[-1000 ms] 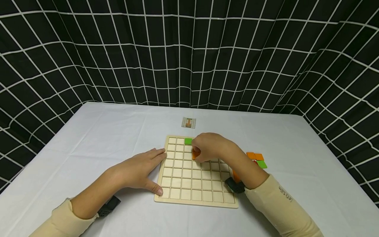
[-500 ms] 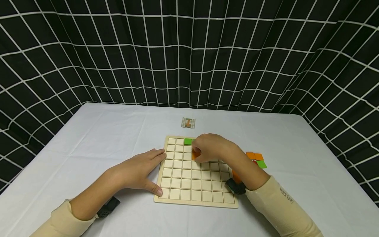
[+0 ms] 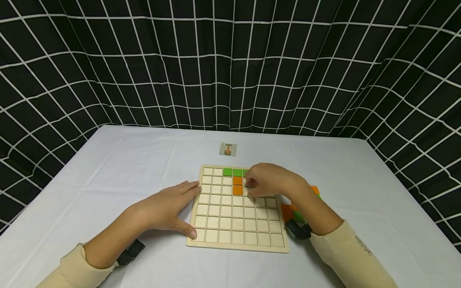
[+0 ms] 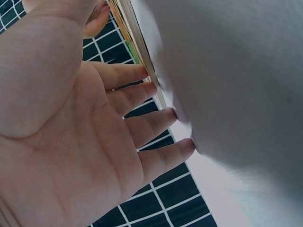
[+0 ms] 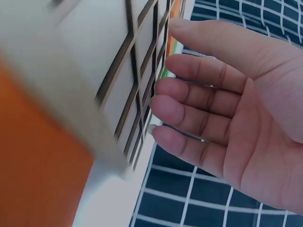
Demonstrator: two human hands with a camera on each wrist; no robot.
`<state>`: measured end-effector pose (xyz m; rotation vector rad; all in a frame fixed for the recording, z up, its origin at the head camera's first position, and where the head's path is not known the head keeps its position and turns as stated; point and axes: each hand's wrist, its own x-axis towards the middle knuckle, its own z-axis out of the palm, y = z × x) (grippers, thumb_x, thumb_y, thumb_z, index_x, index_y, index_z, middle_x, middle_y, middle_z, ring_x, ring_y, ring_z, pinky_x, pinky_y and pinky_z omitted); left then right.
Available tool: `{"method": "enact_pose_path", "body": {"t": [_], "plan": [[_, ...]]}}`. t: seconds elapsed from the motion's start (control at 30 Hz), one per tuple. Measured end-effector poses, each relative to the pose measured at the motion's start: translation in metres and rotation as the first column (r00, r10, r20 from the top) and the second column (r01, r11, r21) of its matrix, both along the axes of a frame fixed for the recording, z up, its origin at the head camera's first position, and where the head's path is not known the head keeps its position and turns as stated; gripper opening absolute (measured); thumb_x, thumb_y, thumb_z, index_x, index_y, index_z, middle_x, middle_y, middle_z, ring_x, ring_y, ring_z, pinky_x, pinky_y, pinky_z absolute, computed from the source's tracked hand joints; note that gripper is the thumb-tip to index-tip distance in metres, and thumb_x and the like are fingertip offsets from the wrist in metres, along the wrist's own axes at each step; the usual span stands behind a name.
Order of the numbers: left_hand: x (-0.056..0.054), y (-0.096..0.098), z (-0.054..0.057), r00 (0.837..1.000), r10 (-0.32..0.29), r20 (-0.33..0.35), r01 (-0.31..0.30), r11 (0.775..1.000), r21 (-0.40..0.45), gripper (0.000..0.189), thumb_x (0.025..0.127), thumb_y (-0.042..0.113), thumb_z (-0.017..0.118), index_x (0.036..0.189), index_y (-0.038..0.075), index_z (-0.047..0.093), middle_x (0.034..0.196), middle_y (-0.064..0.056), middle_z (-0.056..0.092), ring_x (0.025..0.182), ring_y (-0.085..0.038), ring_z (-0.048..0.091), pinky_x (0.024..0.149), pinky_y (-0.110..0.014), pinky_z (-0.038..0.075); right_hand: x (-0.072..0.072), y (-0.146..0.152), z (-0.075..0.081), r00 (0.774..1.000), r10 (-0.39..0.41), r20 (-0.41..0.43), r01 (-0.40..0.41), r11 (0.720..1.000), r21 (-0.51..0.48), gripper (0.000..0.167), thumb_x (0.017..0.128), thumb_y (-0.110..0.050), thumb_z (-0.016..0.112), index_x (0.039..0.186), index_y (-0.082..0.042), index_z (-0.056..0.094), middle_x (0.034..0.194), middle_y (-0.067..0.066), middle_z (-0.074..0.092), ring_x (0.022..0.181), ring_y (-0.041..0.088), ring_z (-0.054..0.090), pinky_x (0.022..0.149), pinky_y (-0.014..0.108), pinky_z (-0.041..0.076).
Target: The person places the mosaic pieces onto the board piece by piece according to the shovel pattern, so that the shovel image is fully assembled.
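A wooden grid board [image 3: 226, 211] lies on the white table, with green square tiles [image 3: 227, 172] in its far row and two orange square tiles [image 3: 237, 190] in a column below them. My left hand [image 3: 163, 208] rests at the board's left side, thumb near the front corner. In the left wrist view its fingers [image 4: 151, 125] reach to the board's edge. Just right of the orange column, my right hand [image 3: 271, 180] hovers over or touches the board and covers part of the far row. The right wrist view shows its fingers [image 5: 189, 113] loosely bent, with nothing between them and the thumb.
Loose orange tiles [image 3: 287, 212] and a green tile [image 3: 298, 217] lie right of the board, partly under my right forearm. Another orange tile [image 3: 315, 189] is farther back. A small card [image 3: 228, 149] with a grid pattern lies beyond the board. A black gridded curtain [image 3: 230, 72] surrounds the table.
My right hand has let go of the lower orange tile and moved right, uncovering both orange tiles and more green in the far row. My left hand stays at the board's edge.
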<state>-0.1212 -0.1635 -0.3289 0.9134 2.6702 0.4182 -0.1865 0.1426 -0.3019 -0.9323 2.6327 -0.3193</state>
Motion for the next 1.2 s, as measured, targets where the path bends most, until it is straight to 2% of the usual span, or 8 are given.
{"method": "enact_pose_path", "body": {"t": [0.17,0.27,0.47,0.63,0.83,1.2], "plan": [[0.001,0.001,0.0,1.0,0.003,0.003,-0.003,1.0,0.0,0.122,0.067,0.073,0.074,0.156,0.001,0.031,0.162,-0.016,0.025,0.147,-0.041,0.023,0.116,-0.055,0.025,0.001,0.024,0.0,1.0,-0.029,-0.007,0.029,0.999,-0.014,0.019,0.086,-0.017,0.078,0.078,-0.014,0.062,0.068,-0.003,0.048,0.07,0.014,0.047,0.063,0.03,0.038],[0.001,0.002,0.0,1.0,-0.001,0.002,0.001,1.0,0.001,0.122,0.067,0.073,0.074,0.156,0.001,0.031,0.162,-0.017,0.025,0.147,-0.041,0.023,0.116,-0.056,0.025,0.003,0.045,0.0,0.998,-0.065,0.017,0.066,0.997,-0.026,0.016,0.086,-0.016,0.079,0.081,-0.014,0.064,0.071,-0.003,0.052,0.071,0.015,0.048,0.063,0.03,0.041],[0.0,0.002,0.001,1.0,-0.003,0.0,0.003,1.0,-0.003,0.122,0.068,0.073,0.074,0.156,0.001,0.031,0.162,-0.016,0.025,0.147,-0.04,0.023,0.116,-0.055,0.025,0.008,0.089,-0.001,0.98,-0.196,0.023,0.196,0.98,0.014,0.012,0.085,-0.018,0.078,0.09,-0.013,0.069,0.076,-0.003,0.057,0.074,0.016,0.051,0.066,0.031,0.046],[0.0,0.001,0.0,1.0,0.001,0.009,-0.001,1.0,0.002,0.122,0.068,0.073,0.074,0.156,0.001,0.031,0.162,-0.016,0.025,0.148,-0.04,0.023,0.117,-0.054,0.025,0.009,0.115,-0.004,0.963,-0.271,0.013,0.27,0.962,0.031,0.011,0.085,-0.015,0.078,0.089,-0.012,0.069,0.076,-0.002,0.057,0.075,0.017,0.051,0.066,0.031,0.047],[0.001,0.001,0.0,1.0,0.001,0.012,-0.001,1.0,0.007,0.123,0.067,0.073,0.074,0.156,0.0,0.03,0.162,-0.016,0.024,0.147,-0.041,0.022,0.116,-0.055,0.025,0.005,0.126,-0.004,0.946,-0.32,0.042,0.318,0.947,0.053,0.014,0.082,-0.011,0.08,0.092,-0.009,0.071,0.08,0.0,0.059,0.078,0.02,0.052,0.067,0.032,0.051],[0.001,0.0,0.0,1.0,-0.005,-0.003,0.005,1.0,0.002,0.122,0.068,0.073,0.074,0.156,0.0,0.031,0.162,-0.017,0.025,0.147,-0.041,0.023,0.116,-0.055,0.025,0.004,0.124,-0.006,0.948,-0.316,0.035,0.313,0.946,0.083,0.012,0.083,-0.012,0.08,0.09,-0.008,0.071,0.08,-0.001,0.061,0.077,0.019,0.053,0.069,0.034,0.052]]}}
